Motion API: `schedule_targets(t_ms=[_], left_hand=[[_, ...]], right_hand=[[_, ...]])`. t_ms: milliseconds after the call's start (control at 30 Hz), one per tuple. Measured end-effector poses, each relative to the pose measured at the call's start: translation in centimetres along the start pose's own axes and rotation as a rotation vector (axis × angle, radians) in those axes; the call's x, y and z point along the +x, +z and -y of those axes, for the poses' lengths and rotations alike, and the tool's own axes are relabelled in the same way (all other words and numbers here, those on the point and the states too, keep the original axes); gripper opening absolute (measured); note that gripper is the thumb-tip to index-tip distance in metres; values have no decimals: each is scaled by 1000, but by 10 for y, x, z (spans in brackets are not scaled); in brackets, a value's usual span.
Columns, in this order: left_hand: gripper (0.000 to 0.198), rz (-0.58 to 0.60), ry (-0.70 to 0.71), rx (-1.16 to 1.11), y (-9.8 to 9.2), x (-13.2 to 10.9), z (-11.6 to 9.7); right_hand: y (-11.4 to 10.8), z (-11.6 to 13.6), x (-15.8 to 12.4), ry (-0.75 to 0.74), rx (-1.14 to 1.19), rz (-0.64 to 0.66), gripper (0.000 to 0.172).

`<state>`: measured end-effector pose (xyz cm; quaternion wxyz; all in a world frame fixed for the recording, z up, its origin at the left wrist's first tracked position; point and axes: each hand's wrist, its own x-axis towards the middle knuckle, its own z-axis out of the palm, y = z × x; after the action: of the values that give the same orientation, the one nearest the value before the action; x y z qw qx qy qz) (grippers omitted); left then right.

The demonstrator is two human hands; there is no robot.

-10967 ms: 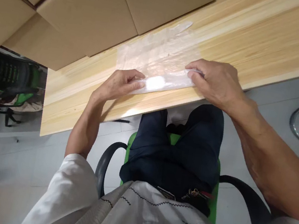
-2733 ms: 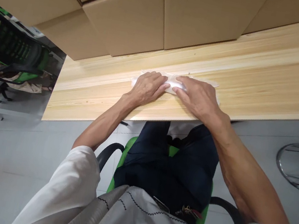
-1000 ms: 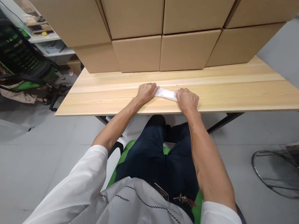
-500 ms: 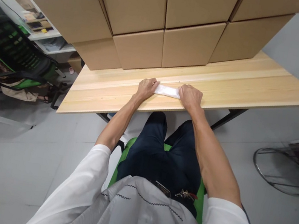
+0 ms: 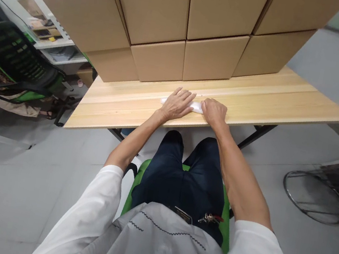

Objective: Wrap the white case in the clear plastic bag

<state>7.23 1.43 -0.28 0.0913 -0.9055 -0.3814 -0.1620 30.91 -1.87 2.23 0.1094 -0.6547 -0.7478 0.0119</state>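
A folded clear plastic bag lies as a small white strip near the front edge of a light wooden table. My left hand lies flat on the left part of the strip, fingers spread, and covers most of it. My right hand rests curled on the strip's right end, pressing it to the table. Only a short piece of the bag shows between the two hands.
Stacked cardboard boxes fill the back of the table. I sit on a green chair. A black and green chair stands at the left, a round metal frame on the grey floor at the right.
The bag, spread flat eleven seconds ago, is now folded into a narrow strip. In the last half second my left hand opened and slid right over the strip, closing on my right hand.
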Motion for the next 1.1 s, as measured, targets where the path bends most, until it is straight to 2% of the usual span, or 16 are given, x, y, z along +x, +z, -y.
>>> schedule_targets(t_ms=[100,267,500,767,900,1100], left_hand=[[73,69,46,-35,10,10,-2],[54,114,-44,-106,23,13,-15],[47,17,-76,-203,42,10,-22],[45,-1,-97,-192,42,9,-27],[51,22,-84,-178,40,10,-23],[58,48,-138,-202,35,11,-18]], right_hand=[[-1,0,2,-2,1,-4,55],[-3,-6,-3,-33,-23,49,56],[19,-19,9,-14,20,-12,58],[14,-8,1,160,-3,-31,54],[11,-3,-1,186,-8,-61,57],[0,2,-3,237,54,-62,56]])
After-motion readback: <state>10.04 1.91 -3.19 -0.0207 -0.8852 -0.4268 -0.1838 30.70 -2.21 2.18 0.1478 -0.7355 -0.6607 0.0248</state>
